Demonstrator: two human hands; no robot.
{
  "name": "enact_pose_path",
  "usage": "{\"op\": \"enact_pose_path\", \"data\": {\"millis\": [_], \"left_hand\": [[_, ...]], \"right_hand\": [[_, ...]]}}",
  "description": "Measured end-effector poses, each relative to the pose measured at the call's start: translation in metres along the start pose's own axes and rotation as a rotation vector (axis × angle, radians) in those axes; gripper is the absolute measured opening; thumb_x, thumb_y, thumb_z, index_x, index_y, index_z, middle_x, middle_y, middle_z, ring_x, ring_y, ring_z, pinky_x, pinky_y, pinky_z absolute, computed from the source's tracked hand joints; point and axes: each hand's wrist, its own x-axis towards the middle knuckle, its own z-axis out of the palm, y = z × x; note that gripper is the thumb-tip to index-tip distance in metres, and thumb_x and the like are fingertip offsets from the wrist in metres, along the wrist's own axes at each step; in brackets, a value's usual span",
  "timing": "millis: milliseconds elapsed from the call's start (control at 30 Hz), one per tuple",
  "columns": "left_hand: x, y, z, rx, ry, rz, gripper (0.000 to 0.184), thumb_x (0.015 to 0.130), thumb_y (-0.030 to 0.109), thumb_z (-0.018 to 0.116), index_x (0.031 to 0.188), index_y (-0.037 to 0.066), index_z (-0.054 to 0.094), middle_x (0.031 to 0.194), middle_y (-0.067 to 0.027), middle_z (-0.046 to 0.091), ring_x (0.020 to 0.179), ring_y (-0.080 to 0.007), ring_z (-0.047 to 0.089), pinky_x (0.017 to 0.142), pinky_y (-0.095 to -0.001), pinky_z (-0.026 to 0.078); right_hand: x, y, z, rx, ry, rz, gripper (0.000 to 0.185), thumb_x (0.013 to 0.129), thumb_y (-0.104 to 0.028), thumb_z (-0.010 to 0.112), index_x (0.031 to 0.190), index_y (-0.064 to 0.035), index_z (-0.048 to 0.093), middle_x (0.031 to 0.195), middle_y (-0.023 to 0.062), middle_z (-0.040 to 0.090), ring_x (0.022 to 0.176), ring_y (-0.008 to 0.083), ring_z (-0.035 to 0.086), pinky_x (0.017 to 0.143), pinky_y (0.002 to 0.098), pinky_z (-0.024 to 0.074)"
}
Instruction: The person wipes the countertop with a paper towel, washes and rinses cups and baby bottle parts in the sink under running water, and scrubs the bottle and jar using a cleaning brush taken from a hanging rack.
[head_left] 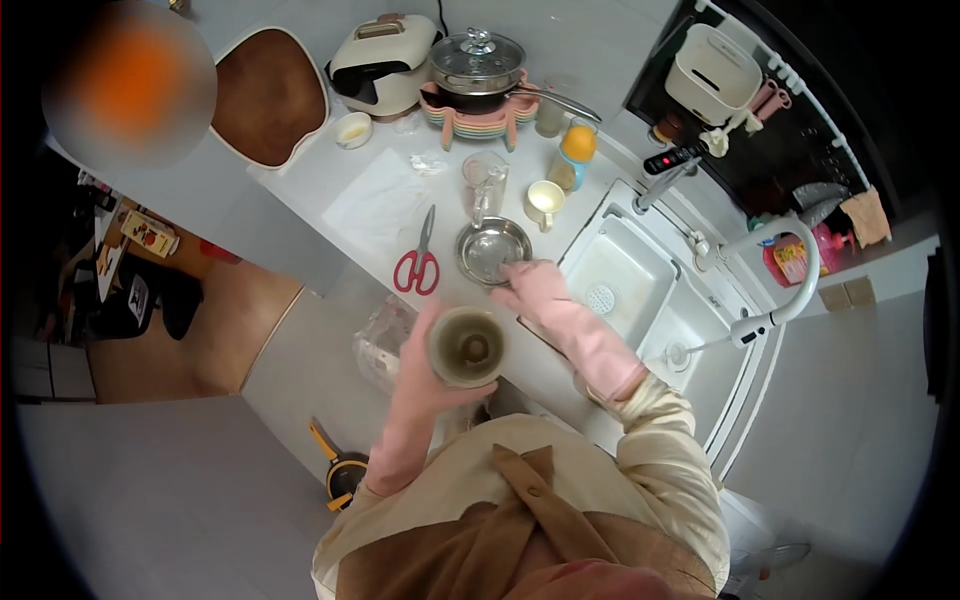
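Observation:
My left hand (420,365), in a pink rubber glove, is wrapped round a deep, round grey-green container (466,347). Its mouth faces up at me, and a raised knob shows in the middle of its bottom. My right hand (535,295), gloved the same way, has its fingers on the near rim of a shallow metal bowl (492,250) on the counter. Red-handled scissors (418,260) lie left of the bowl. Just behind it stand a clear glass pitcher (488,185) and a pale yellow cup (545,199).
A white double sink (620,268) with a running-style white faucet (800,270) is at right. Along the back stand a lidded pan (478,62) on stacked pink trays, a cream appliance (385,62) and an orange-topped bottle (578,145). A yellow-handled pan (345,475) sits low at left.

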Motion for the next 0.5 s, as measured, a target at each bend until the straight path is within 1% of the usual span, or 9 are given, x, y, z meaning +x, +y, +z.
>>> {"op": "enact_pose_path", "data": {"millis": [33, 100, 167, 233, 300, 367, 433, 500], "left_hand": [[0.003, 0.004, 0.010, 0.031, -0.048, -0.031, 0.087, 0.052, 0.016, 0.087, 0.126, 0.003, 0.044, 0.110, -0.0099, 0.060, 0.101, -0.0176, 0.059, 0.087, -0.0322, 0.047], [0.014, 0.000, 0.029, 0.076, -0.201, -0.023, 0.089, 0.052, 0.021, 0.087, 0.128, 0.005, 0.044, 0.110, -0.0120, 0.060, 0.101, -0.0212, 0.059, 0.086, -0.0343, 0.047], [0.025, 0.005, 0.054, 0.112, -0.328, -0.029, 0.091, 0.052, 0.025, 0.088, 0.130, 0.006, 0.044, 0.111, -0.0138, 0.060, 0.102, -0.0249, 0.060, 0.086, -0.0368, 0.047], [0.027, 0.007, 0.089, 0.185, -0.371, 0.064, 0.095, 0.054, 0.032, 0.087, 0.133, 0.005, 0.042, 0.113, -0.0155, 0.059, 0.103, -0.0300, 0.059, 0.086, -0.0401, 0.047], [0.028, 0.002, 0.126, 0.275, -0.382, 0.240, 0.098, 0.057, 0.040, 0.085, 0.136, 0.004, 0.038, 0.117, -0.0168, 0.057, 0.106, -0.0344, 0.058, 0.089, -0.0421, 0.046], [0.030, 0.004, 0.164, 0.293, -0.431, 0.318, 0.101, 0.059, 0.045, 0.083, 0.138, 0.003, 0.035, 0.121, -0.0177, 0.055, 0.109, -0.0362, 0.055, 0.092, -0.0418, 0.045], [0.026, 0.007, 0.202, 0.261, -0.458, 0.316, 0.104, 0.060, 0.047, 0.083, 0.139, 0.003, 0.033, 0.124, -0.0187, 0.054, 0.112, -0.0364, 0.054, 0.094, -0.0411, 0.044], [0.020, 0.012, 0.229, 0.257, -0.464, 0.305, 0.102, 0.061, 0.046, 0.082, 0.140, 0.003, 0.034, 0.125, -0.0196, 0.053, 0.113, -0.0357, 0.054, 0.095, -0.0407, 0.044]], "right_hand": [[-0.016, 0.003, -0.019, 0.108, 0.025, 0.094, 0.044, 0.087, -0.042, 0.058, 0.111, -0.0055, 0.064, 0.098, 0.0126, 0.067, 0.093, 0.0249, 0.064, 0.082, 0.0367, 0.0485], [-0.055, 0.013, -0.060, 0.526, 0.072, 0.324, 0.046, 0.089, -0.042, 0.058, 0.118, -0.0062, 0.061, 0.098, 0.0118, 0.068, 0.092, 0.0203, 0.064, 0.081, 0.0334, 0.0483], [-0.109, 0.013, -0.106, 1.007, 0.114, 0.534, 0.044, 0.090, -0.040, 0.058, 0.119, -0.0076, 0.061, 0.094, 0.0103, 0.068, 0.089, 0.0145, 0.064, 0.076, 0.0285, 0.0483], [-0.153, -0.002, -0.150, 1.019, 0.066, 0.652, 0.042, 0.091, -0.039, 0.058, 0.118, -0.0074, 0.061, 0.086, 0.0085, 0.068, 0.083, 0.0108, 0.065, 0.069, 0.0254, 0.0477], [-0.181, -0.025, -0.194, 0.690, -0.084, 0.764, 0.039, 0.092, -0.035, 0.058, 0.117, -0.0058, 0.061, 0.078, 0.0061, 0.067, 0.072, 0.0097, 0.065, 0.064, 0.0245, 0.0470], [-0.205, -0.035, -0.210, 0.562, -0.089, 0.907, 0.034, 0.093, -0.030, 0.056, 0.114, -0.0034, 0.062, 0.073, 0.0038, 0.065, 0.062, 0.0095, 0.064, 0.061, 0.0236, 0.0466], [-0.230, -0.030, -0.211, 0.677, 0.089, 1.025, 0.028, 0.092, -0.028, 0.054, 0.105, -0.0042, 0.063, 0.069, 0.0009, 0.063, 0.059, 0.0094, 0.064, 0.059, 0.0216, 0.0457], [-0.255, -0.014, -0.213, 0.710, 0.196, 1.111, 0.027, 0.092, -0.029, 0.053, 0.098, -0.0038, 0.062, 0.066, 0.0018, 0.063, 0.057, 0.0103, 0.064, 0.058, 0.0211, 0.0461]]}}
